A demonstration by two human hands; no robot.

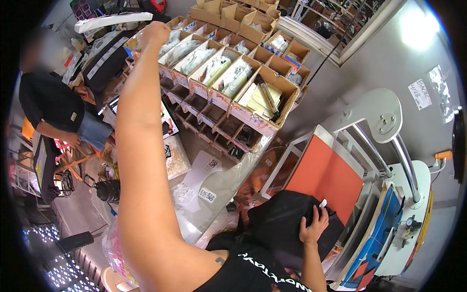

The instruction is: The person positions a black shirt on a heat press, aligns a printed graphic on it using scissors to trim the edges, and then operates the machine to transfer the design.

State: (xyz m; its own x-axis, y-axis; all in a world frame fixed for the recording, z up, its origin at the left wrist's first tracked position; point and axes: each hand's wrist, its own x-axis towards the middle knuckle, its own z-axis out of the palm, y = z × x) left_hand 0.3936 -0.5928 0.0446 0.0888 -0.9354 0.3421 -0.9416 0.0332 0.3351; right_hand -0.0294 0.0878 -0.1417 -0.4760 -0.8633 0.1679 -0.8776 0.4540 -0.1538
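My left arm stretches far forward across the view. My left hand is closed above the back left of the cardboard bins; its fingers are mostly turned away, so what they hold, if anything, is hidden. Close by my knuckles is the end of a long white bar-shaped panel; I cannot tell if they touch. My right hand lies with fingers apart on a black cloth, perhaps a garment. The cloth covers the near part of an orange flat board. A small white piece shows at my right fingertips.
The bins hold clear plastic packets, and the nearest has papers and a box cutter. A white machine with a curved metal arm stands at right. A co-worker in black stands at left. White cutouts lie on the table.
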